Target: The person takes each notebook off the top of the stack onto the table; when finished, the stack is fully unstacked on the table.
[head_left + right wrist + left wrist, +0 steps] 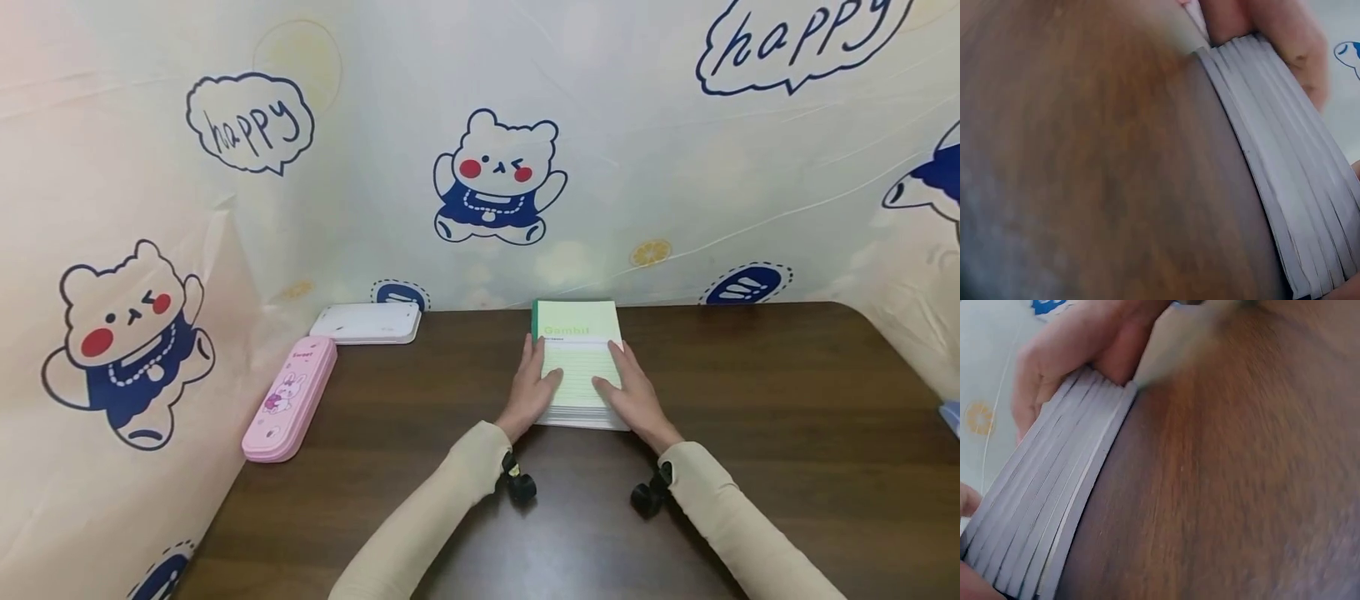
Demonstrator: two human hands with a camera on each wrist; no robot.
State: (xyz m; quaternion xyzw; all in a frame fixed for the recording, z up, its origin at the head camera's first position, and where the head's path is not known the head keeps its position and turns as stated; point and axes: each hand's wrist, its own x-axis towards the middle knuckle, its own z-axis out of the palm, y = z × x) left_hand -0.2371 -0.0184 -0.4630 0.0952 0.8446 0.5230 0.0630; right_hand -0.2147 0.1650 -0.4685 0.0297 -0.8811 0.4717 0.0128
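Observation:
A stack of several notebooks (577, 379) lies on the dark wooden table, a pale green lined cover with "Gambit" printed on top and a green strip at its left edge. My left hand (529, 392) grips the stack's left side, and my right hand (637, 398) holds the right side, both thumbs over the top cover. In the left wrist view, the white page edges of the notebooks (1054, 481) run between the two hands. The right wrist view shows the same stack (1285, 162) from the other side, close to the tabletop.
A pink pencil case (291, 400) with a rabbit picture lies at the table's left edge. Behind it, touching or nearly so, is a white flat case (367, 323). A printed curtain (630, 183) hangs along the back and sides. Something blue (951, 417) shows at the far right.

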